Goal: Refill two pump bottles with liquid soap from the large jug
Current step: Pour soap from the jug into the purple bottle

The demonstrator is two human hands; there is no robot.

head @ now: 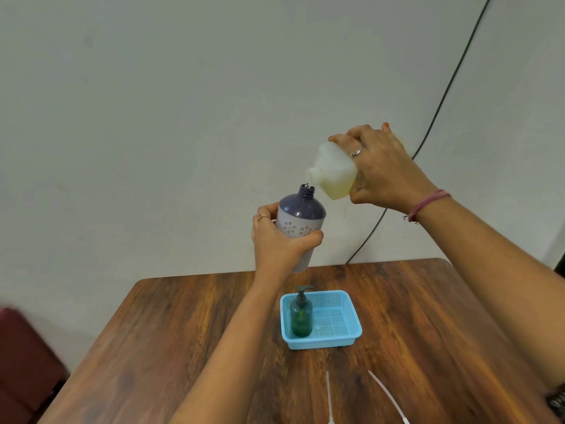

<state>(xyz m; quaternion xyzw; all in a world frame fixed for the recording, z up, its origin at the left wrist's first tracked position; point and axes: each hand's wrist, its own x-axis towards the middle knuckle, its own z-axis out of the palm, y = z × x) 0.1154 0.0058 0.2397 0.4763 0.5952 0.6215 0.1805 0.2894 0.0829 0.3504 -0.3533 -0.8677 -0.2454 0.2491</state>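
Jug (334,175) tilted above purple bottle (301,221)

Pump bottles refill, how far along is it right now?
Possibly done: the green pump bottle stands capped in the blue basket, though its level is unclear. In hand: the left hand holds the open purple bottle while the right hand tilts the jug over its neck. Left: finish filling and refit its pump, unseen here.

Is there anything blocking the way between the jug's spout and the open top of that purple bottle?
Nothing visible. The jug, tilted in the right hand, has its spout just above the purple bottle held by the left hand. The bottle's neck is uncapped, with only air between them.
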